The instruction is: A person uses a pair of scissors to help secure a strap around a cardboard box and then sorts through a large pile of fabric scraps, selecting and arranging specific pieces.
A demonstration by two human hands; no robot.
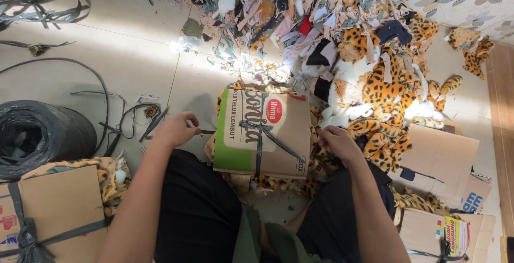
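Cardboard bundle (265, 134) is seen on the floor (134, 54), right in front of the person's knees. It is made of flat cardboard with spotted leopard cloth (316, 161) squeezed under it, and a dark strap (261, 134) is tied across it in a cross with a knot near the top. The left hand (176, 129) is held just to the left of the bundle, and its fingers are pinched shut on the end of the strap. The right hand (337, 142) is pressed against the right edge of the bundle, with its fingers curled on the cloth there; whether the strap is held by it cannot be told. The two hands are kept apart, one on each side of the bundle. Behind the bundle, a big pile of cloth scraps (300, 17) is spread out. Far to the left of the bundle, a black roll of strap (37, 134) is seen. Near the left of the bundle, a second tied bundle (53, 209) is lying. To the right of the bundle, more flat cardboard (439, 156) is lying.
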